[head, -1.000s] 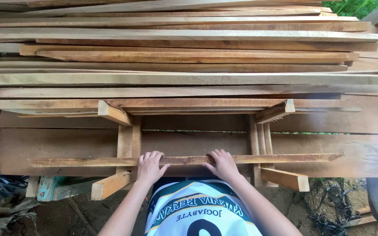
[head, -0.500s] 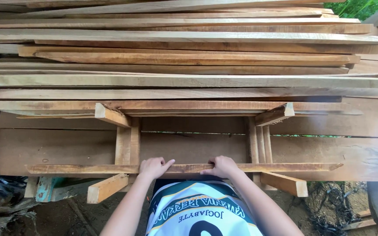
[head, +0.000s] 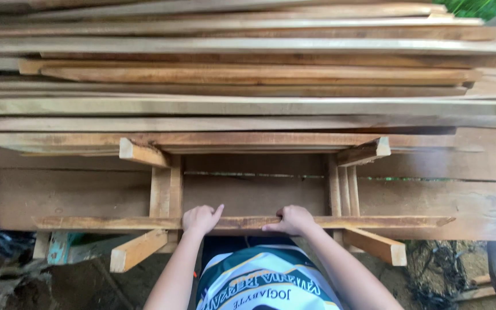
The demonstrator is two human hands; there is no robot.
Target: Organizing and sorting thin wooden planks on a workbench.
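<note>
Both of my hands are closed over the same thin wooden slat [head: 242,222]: the left hand [head: 201,219] wraps it with the fingers curled over the top and the forefinger sticking up and slightly outward, and the right hand [head: 294,219] clamps it with the fingers bent over its far edge. The slat lies directly under my fingers, not ahead of them, and its long axis runs left to right across my body, reaching well past each hand to pointed ends on both sides. The hands sit near its middle, a short gap apart, so neither one is nearer than the other. The slat crosses the near side of a wooden frame [head: 166,189], which I judge to be a rough stand. I count two upright post groups, one outside each hand, and four short angled braces: two at the near corners [head: 136,251] and two at the far corners [head: 140,153]. Behind the frame lies a broad plank [head: 81,195] set lengthwise, parallel to the slat. Beyond that a stack of long boards [head: 248,74] runs the same way; I make out at least ten, too overlapped to count exactly.
</note>
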